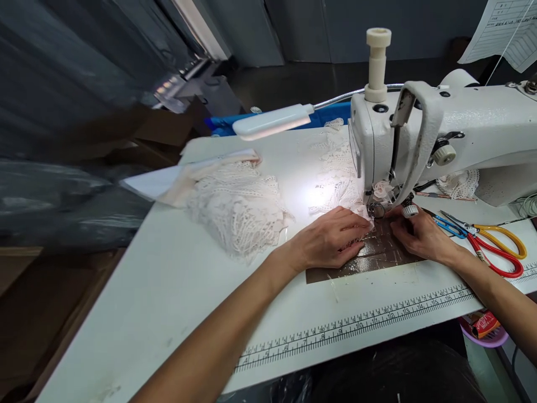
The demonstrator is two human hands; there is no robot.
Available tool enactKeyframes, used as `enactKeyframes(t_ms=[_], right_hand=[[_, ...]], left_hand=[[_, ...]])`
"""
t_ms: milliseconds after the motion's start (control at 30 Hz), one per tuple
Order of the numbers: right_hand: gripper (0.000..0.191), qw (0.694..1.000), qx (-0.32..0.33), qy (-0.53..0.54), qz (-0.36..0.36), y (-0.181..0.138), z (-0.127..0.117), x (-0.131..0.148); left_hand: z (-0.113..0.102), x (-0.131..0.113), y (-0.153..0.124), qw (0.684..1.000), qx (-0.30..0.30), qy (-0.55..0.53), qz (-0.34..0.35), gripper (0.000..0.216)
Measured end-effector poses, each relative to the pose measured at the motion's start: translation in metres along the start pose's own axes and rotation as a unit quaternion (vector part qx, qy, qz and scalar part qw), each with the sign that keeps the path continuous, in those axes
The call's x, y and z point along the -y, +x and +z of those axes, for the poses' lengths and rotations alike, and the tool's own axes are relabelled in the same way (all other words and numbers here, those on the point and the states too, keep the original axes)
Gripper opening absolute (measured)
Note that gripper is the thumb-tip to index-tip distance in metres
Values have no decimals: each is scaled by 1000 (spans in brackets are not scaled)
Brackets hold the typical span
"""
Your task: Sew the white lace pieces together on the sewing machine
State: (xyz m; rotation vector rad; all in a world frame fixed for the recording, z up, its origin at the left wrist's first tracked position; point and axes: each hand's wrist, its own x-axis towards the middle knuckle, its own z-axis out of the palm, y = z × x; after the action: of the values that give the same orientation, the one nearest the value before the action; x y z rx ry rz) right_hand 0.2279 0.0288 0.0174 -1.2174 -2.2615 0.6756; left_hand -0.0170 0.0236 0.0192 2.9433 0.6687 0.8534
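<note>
A white sewing machine stands on the right of the table, its presser foot and needle area low over a brown plate. Pale lace fabric lies left of and behind the needle. My left hand is left of the presser foot, its bent fingers closed on the edge of this lace, some of which shows between them. Close on the foot's right side is my right hand, with thumb and fingers pinched together; what they hold is hidden. A small pinkish fabric flower sits on the machine by the needle.
A heap of lace lies on the table at left. Yellow-handled scissors, red-handled scissors and a blue tool lie right of my right hand. A lamp hangs over the table. A printed ruler runs along the front edge.
</note>
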Motion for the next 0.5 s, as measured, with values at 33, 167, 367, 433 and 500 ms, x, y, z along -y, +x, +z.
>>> enactKeyframes(t_ms=[33,167,367,433,500], right_hand=[[18,1000,2,-3,3,0,1,1],[23,999,18,-30,-29,-1,5,2],[38,984,59,-102,-132,-5,8,6],[39,979,76,-123,-146,-5,9,7],[37,977,88,-127,-148,-4,10,6]], left_hand=[[2,1,0,1000,-2,0,4,14],[14,2,2,998,-46,3,-52,15],[19,-2,6,967,-139,-10,-214,14],[17,-3,5,973,-121,-11,-197,13],[15,-5,4,982,-92,-18,-161,8]])
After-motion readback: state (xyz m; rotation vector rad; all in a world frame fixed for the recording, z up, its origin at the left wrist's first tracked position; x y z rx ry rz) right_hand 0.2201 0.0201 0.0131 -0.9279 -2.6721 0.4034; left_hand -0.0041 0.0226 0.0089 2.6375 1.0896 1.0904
